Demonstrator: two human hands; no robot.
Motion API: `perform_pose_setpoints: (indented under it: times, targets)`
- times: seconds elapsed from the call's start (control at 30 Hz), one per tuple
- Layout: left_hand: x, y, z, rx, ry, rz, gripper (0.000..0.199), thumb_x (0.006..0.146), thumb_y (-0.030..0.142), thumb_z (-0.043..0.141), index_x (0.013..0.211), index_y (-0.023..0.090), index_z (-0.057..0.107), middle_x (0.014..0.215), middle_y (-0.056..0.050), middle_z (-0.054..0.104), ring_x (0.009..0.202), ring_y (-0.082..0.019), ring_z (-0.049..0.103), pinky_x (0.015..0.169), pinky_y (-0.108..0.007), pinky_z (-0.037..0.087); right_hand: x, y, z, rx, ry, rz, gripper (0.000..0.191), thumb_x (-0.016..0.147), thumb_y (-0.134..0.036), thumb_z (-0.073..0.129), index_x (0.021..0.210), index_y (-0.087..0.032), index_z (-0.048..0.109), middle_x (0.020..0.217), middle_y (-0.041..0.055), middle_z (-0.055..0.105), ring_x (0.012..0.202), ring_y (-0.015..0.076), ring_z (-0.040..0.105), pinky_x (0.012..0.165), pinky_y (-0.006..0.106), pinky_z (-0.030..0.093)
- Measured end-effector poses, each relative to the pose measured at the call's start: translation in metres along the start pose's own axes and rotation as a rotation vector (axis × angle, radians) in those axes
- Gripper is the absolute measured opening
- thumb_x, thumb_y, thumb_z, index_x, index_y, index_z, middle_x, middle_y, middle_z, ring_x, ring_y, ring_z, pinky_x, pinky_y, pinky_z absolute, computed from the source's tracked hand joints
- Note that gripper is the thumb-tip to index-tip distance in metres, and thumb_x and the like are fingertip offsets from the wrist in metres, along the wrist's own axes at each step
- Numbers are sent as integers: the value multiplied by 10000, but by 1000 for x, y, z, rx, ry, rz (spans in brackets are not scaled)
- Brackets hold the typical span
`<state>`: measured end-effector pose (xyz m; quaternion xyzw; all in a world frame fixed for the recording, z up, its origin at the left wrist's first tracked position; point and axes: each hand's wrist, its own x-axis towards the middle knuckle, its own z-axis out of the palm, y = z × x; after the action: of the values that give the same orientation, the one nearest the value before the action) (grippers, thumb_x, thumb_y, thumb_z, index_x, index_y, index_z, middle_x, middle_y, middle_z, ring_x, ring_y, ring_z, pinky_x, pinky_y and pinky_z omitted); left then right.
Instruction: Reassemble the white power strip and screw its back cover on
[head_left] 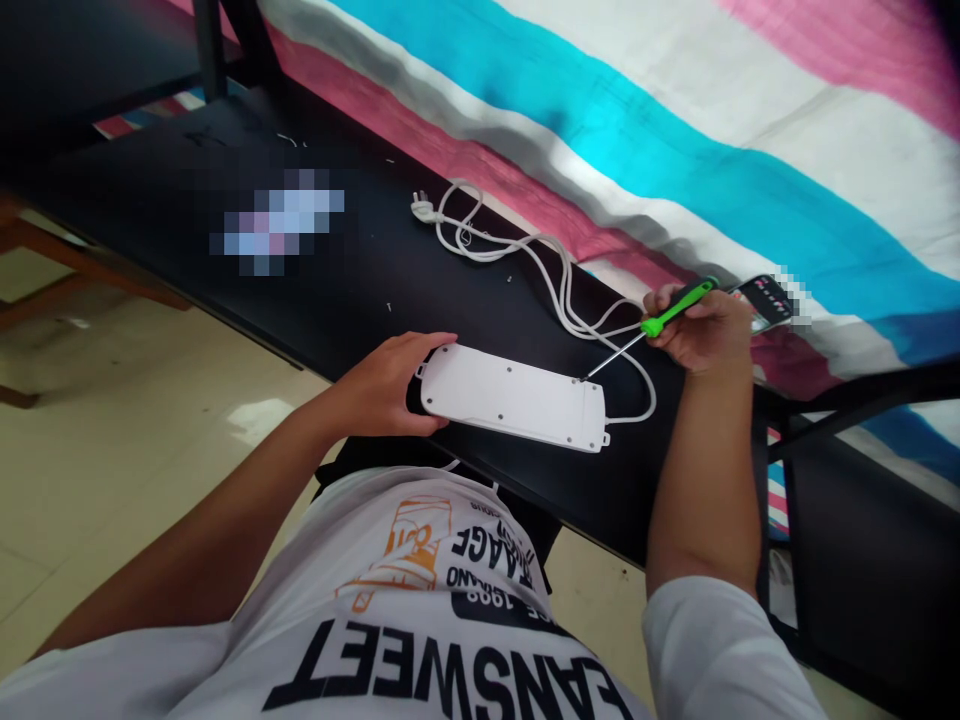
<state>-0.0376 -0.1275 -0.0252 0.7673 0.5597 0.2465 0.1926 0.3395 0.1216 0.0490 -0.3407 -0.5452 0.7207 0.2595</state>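
Observation:
A white power strip (517, 400) lies with its screwed side up on the black tabletop, several screws showing along its edges. My left hand (394, 385) grips its left end, thumb on the near edge and fingers on the far one. In my right hand (701, 325) is a screwdriver (667, 311) with a green and black handle. The screwdriver slants down to the left, and its tip meets the strip near the screws at the far right corner. From the strip's right end runs a white cord (559, 290), loosely looped behind it, ending in a plug (425, 208).
A phone (766, 303) lies beyond my right hand, partly blurred out. A pixelated item (281, 220) is at the table's left. Small white scraps dot the black table (352, 290). A striped cloth (600, 110) hangs along the far edge; dark metal posts frame both sides.

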Motion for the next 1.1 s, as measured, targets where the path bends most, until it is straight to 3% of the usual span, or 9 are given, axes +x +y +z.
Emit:
perform_pose_setpoints:
  times: [0.13, 0.4, 0.63, 0.83, 0.93, 1.1]
  targets:
    - [0, -1, 0, 1, 8, 14, 947, 725, 406, 807, 1525, 162, 361, 1486, -151, 530, 1336, -318, 523, 1166, -437, 391, 2, 3, -3, 12, -64, 0, 210, 602, -252, 651, 803, -193, 645, 748, 33, 578, 583, 150, 607, 425, 259, 543]
    - [0, 0, 0, 2, 11, 11, 936, 723, 415, 803, 1518, 173, 372, 1482, -145, 536, 1329, -320, 529, 1161, -437, 395, 6, 8, -10, -17, -60, 33, 210, 627, -250, 671, 826, -197, 627, 794, 29, 630, 558, 136, 623, 463, 268, 583]
    - [0, 0, 0, -7, 3, 17, 942, 729, 425, 796, 1527, 180, 360, 1493, -148, 527, 1333, -329, 526, 1165, -451, 386, 3, 8, 3, -65, 204, 49, 169, 577, -235, 606, 745, -219, 616, 667, 27, 617, 478, 148, 572, 339, 261, 485]
    - [0, 0, 0, -19, 3, 6, 945, 721, 424, 799, 1526, 189, 363, 1491, -148, 530, 1335, -339, 523, 1162, -458, 388, 5, 8, 5, 6, 368, 73, 70, 644, -224, 643, 702, -229, 605, 488, -30, 476, 384, 112, 447, 297, 233, 408]
    - [0, 0, 0, -22, 1, 9, 946, 718, 416, 800, 1525, 179, 367, 1487, -152, 531, 1326, -341, 531, 1158, -458, 393, 13, 10, 11, 71, 436, -28, 137, 730, -288, 690, 689, -217, 580, 499, -43, 482, 429, 95, 514, 347, 196, 460]
    - [0, 1, 0, -19, 2, 8, 941, 722, 409, 801, 1524, 182, 364, 1499, -153, 522, 1337, -333, 526, 1165, -459, 386, 29, 23, 43, -13, 414, -131, 204, 809, -372, 770, 832, -210, 648, 730, 8, 707, 624, 143, 695, 412, 198, 544]
